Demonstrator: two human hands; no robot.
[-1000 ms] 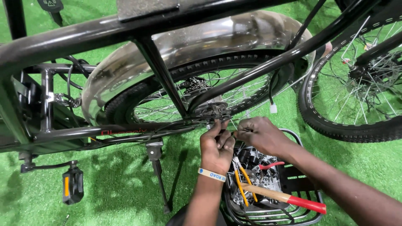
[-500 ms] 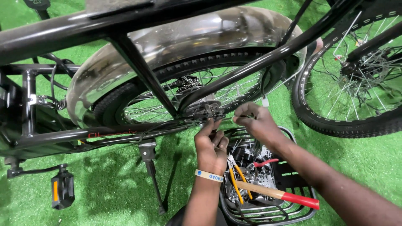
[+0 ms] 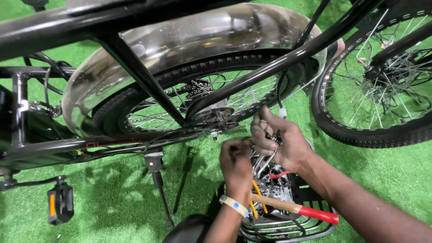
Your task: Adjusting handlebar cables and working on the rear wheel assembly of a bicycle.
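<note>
My left hand (image 3: 236, 165) is curled, and I cannot tell what its grip pinches. My right hand (image 3: 278, 140) grips metal spanners (image 3: 263, 162), at five o'clock from the rear wheel hub (image 3: 216, 118), above the wire basket (image 3: 288, 227).

Both arms bare, no sleeves or gloves. Left hand (image 3: 236, 166) w/ pale wristband (image 3: 233, 205). Right hand (image 3: 281, 141): nothing worn.

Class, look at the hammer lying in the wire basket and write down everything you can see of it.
The hammer has a pale wooden handle ending in a red grip. It lies slanted across the black wire basket of tools, red end toward the lower right. Its head is hidden behind the left hand's wrist, which crosses over it. Neither hand holds it.
</note>
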